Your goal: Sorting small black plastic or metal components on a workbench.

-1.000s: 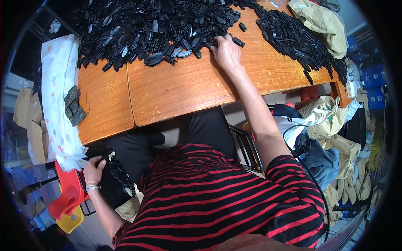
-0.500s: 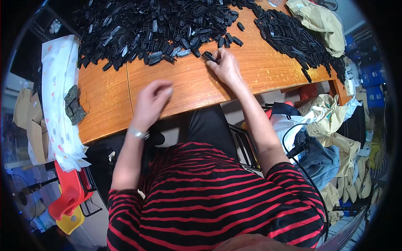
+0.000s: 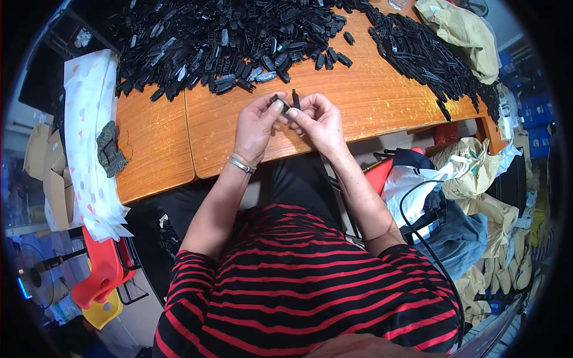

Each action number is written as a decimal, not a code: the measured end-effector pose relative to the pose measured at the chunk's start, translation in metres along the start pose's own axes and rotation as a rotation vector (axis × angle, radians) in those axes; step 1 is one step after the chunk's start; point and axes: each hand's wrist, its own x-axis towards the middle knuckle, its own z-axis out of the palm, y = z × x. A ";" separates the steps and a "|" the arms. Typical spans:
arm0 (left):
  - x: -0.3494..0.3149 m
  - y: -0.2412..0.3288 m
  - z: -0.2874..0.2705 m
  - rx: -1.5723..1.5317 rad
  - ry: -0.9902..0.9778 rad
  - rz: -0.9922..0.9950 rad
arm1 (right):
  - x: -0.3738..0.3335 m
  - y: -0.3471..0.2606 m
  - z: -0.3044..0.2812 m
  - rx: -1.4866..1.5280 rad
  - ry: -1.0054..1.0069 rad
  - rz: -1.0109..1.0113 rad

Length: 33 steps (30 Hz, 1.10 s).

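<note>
My left hand (image 3: 255,128) and my right hand (image 3: 322,124) meet over the front part of the wooden table (image 3: 158,146). Thumb and fingers of the left pinch a small black plastic part (image 3: 276,100). A narrow black plastic piece (image 3: 295,98) sticks up from the fingers of the right. Where the fingertips come together, I cannot tell whether the two pieces are joined. Beyond my hands spreads a big pile of black plastic casings (image 3: 209,48), with a few loose casings (image 3: 332,58) at its right edge.
A second heap, of slim black plastic strips (image 3: 418,59), lies at the far right beside a tan cloth sack (image 3: 465,36). White patterned sheeting (image 3: 89,119) covers the left end, with a dark crumpled cloth (image 3: 109,149) on it. A black cable (image 3: 412,224) hangs at my right.
My left hand has moved right and forward to meet the right hand. The right hand has come back slightly toward me from the pile's edge, with a black part in its fingers.
</note>
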 end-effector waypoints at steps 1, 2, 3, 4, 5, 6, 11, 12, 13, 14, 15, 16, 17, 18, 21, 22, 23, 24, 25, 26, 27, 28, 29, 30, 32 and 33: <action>-0.001 -0.001 -0.002 0.000 0.001 0.005 | 0.001 0.000 0.001 -0.001 -0.004 -0.004; -0.002 -0.002 -0.003 -0.005 -0.036 0.022 | 0.000 0.000 0.002 -0.025 0.000 0.012; -0.002 -0.003 -0.005 -0.010 -0.073 0.038 | 0.000 -0.001 0.003 -0.050 0.005 0.027; -0.005 -0.001 -0.007 0.002 -0.098 0.017 | -0.002 -0.005 0.007 -0.041 0.021 0.017; -0.005 0.000 -0.010 -0.001 -0.098 0.019 | -0.003 -0.005 0.009 -0.044 0.019 0.015; -0.005 -0.001 -0.013 -0.008 -0.117 0.020 | -0.004 -0.006 0.011 -0.024 0.022 -0.008; -0.007 -0.002 -0.014 -0.143 -0.148 0.009 | -0.005 -0.005 0.016 0.041 0.020 -0.061; -0.008 -0.003 -0.012 -0.154 -0.126 0.000 | -0.003 -0.005 0.013 0.027 -0.023 -0.009; -0.009 -0.002 -0.010 -0.166 -0.105 -0.009 | -0.002 -0.005 0.011 0.013 -0.065 0.042; -0.010 -0.002 -0.010 -0.167 -0.106 -0.009 | -0.002 -0.005 0.011 0.012 -0.064 0.042; -0.010 -0.003 -0.010 -0.162 -0.074 0.047 | -0.002 -0.005 0.010 0.064 -0.086 0.082; -0.010 -0.004 -0.011 -0.156 -0.040 0.104 | -0.002 -0.004 0.010 0.117 -0.110 0.122; -0.010 -0.006 -0.013 -0.156 -0.038 0.104 | -0.002 -0.003 0.011 0.117 -0.112 0.123; -0.009 -0.009 -0.015 -0.157 0.016 0.097 | -0.003 -0.001 0.013 0.133 -0.112 0.144; -0.006 -0.017 -0.022 -0.208 0.069 0.062 | -0.005 -0.004 0.017 0.155 -0.123 0.149; -0.006 -0.017 -0.023 -0.260 0.060 0.034 | -0.005 -0.005 0.018 0.158 -0.126 0.128; -0.005 -0.017 -0.023 -0.260 0.064 0.032 | -0.006 -0.005 0.017 0.160 -0.127 0.132; -0.005 -0.017 -0.023 -0.315 0.050 0.020 | -0.006 -0.005 0.017 0.137 -0.114 0.122; -0.005 -0.016 -0.022 -0.370 0.033 0.011 | -0.006 -0.005 0.016 0.113 -0.099 0.110; -0.005 -0.016 -0.022 -0.370 0.034 0.010 | -0.004 -0.001 0.016 0.080 -0.071 0.039; -0.004 -0.015 -0.022 -0.376 0.047 -0.003 | -0.004 -0.002 0.015 0.080 -0.070 0.039; -0.005 -0.015 -0.023 -0.381 0.062 -0.015 | -0.004 -0.005 0.016 0.025 -0.047 0.008; -0.005 -0.015 -0.024 -0.382 0.063 -0.015 | -0.004 -0.007 0.017 -0.030 -0.023 -0.023; -0.006 -0.015 -0.024 -0.362 0.058 -0.011 | -0.004 -0.006 0.018 -0.031 -0.024 -0.023; -0.006 -0.012 -0.022 -0.341 0.049 -0.007 | -0.004 -0.002 0.020 -0.264 0.026 -0.155; -0.007 -0.011 -0.021 -0.308 0.045 0.008 | -0.004 -0.001 0.019 -0.265 0.027 -0.156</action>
